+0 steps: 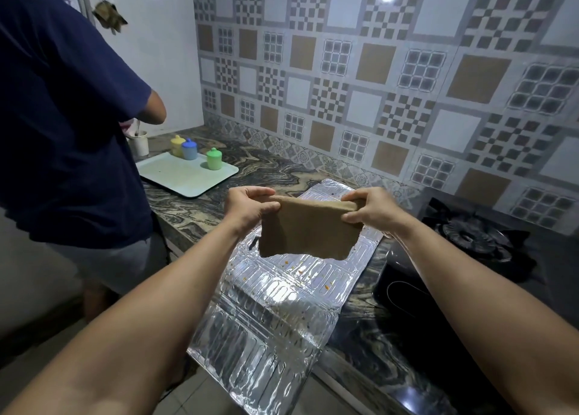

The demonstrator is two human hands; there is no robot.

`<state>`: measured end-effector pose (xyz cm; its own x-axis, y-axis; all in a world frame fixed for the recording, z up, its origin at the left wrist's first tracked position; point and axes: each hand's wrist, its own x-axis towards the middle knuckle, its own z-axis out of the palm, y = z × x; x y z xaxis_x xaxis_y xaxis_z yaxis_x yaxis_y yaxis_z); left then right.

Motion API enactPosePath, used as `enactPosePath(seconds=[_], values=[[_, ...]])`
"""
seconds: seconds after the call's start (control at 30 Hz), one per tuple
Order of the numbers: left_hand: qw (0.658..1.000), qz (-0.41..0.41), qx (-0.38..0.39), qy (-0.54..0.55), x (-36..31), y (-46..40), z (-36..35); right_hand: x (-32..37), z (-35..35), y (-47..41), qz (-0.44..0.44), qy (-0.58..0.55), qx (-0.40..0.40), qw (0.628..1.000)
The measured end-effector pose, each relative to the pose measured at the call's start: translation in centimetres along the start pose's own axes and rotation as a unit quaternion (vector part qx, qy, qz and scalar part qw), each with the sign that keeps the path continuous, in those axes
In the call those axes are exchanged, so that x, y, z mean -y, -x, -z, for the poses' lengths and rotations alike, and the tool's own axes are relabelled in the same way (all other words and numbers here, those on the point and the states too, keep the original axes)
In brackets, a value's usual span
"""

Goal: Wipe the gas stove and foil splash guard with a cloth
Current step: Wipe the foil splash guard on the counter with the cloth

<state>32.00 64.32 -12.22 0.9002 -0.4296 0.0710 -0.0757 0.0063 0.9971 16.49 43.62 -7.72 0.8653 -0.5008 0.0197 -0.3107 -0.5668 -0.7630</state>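
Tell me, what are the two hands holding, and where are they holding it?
A folded brown cloth. The left hand and right hand each pinch one top corner, so it hangs above the foil splash guard.

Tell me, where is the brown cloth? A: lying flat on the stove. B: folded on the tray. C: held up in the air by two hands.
C: the brown rectangular cloth hangs above the crinkled silver foil splash guard, its top corners pinched by the left hand and the right hand.

Cloth (308,231) between both hands' grips
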Motion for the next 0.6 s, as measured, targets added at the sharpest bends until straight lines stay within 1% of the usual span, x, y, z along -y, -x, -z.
enactPosePath(seconds=[0.07,0.17,0.23,0.27,0.37,0.47,0.53,0.6], values=[[0.999,-0.016,0.011,-0.028,-0.2,0.0,0.0,-0.5,0.1,-0.8,0.024,0.057,-0.023,0.998],[0.997,-0.031,0.003,-0.069,-0.7,-0.3,-0.4,-1.0,0.6,-1.7,0.043,0.095,-0.054,0.993],[0.996,-0.03,-0.014,-0.084,-1.1,-0.6,-0.5,-1.0,1.0,-2.3,0.059,0.092,-0.051,0.993],[0.996,-0.025,-0.015,-0.079,-1.5,-0.8,-0.5,-0.9,1.2,-2.5,0.064,0.087,-0.034,0.994],[0.999,-0.005,0.009,-0.051,-2.5,-1.8,-0.6,-1.1,2.0,-3.5,0.066,0.063,0.021,0.996],[0.999,0.03,0.025,-0.026,-2.9,-3.0,-0.9,-1.2,2.4,-4.4,0.079,0.009,0.027,0.996],[0.998,0.047,0.016,-0.04,-2.9,-3.7,-1.6,-1.3,2.8,-5.0,0.076,-0.056,0.032,0.995],[0.997,0.062,-0.005,-0.049,-2.9,-4.5,-2.3,-1.6,3.0,-5.6,0.052,-0.111,0.038,0.992]])
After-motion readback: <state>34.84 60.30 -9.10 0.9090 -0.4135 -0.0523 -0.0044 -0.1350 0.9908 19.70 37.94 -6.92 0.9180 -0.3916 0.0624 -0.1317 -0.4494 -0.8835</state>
